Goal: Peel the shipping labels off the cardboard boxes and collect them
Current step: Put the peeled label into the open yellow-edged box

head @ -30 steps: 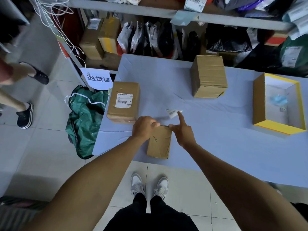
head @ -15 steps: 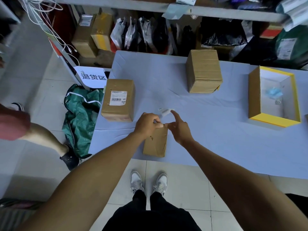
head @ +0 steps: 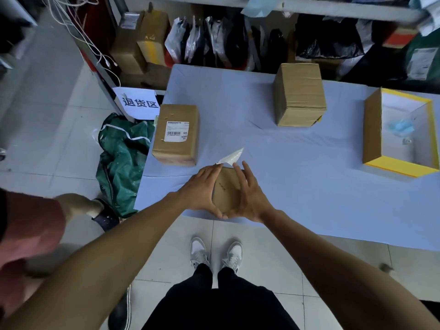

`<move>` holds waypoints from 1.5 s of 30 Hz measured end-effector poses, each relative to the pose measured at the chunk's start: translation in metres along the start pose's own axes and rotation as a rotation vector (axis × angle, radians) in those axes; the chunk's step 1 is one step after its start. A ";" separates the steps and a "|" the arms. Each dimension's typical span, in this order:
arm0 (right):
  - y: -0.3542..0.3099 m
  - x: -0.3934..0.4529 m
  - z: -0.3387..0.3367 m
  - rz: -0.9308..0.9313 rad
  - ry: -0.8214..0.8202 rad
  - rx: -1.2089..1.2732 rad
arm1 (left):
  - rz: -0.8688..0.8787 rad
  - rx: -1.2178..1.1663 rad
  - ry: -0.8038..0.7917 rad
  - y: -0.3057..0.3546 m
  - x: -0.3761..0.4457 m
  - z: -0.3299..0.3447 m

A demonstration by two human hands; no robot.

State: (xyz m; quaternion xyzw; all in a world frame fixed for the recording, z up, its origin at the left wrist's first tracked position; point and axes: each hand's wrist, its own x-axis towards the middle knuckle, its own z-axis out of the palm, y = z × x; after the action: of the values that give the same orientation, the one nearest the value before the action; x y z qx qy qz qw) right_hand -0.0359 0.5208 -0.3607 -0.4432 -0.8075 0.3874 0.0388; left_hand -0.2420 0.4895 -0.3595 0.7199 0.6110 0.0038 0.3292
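Both grips cupped flat against the small cardboard box (head: 226,196) at the near edge of the desk (head: 309,167), left hand (head: 202,189) and right hand (head: 252,198) pressing its sides, fingers straight, nothing pinched. Peeled label (head: 231,158) standing up just beyond the fingertips (head: 217,169), seemingly stuck there; hard to tell. Probably best: steady the box with the left, pinch the loose label low with the right, pull slowly and flat to avoid tearing. Labelled box (head: 177,134) ahead and left of the grips, untouched; yellow-rimmed collecting box (head: 402,169) well off to the right.
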 end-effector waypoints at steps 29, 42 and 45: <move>-0.015 0.039 -0.056 0.254 0.154 -0.034 | -0.286 -0.368 0.378 0.017 0.030 -0.042; -0.102 0.049 -0.187 0.105 -0.076 -0.155 | -0.063 0.249 0.255 0.061 0.003 -0.190; -0.113 0.049 -0.201 0.095 -0.026 -0.152 | -0.018 0.232 0.281 0.068 0.003 -0.203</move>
State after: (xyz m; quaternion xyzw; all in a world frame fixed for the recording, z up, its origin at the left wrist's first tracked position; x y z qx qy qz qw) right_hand -0.0613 0.6414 -0.1592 -0.4777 -0.8129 0.3323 -0.0240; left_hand -0.2647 0.5850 -0.1690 0.7399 0.6538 0.0307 0.1553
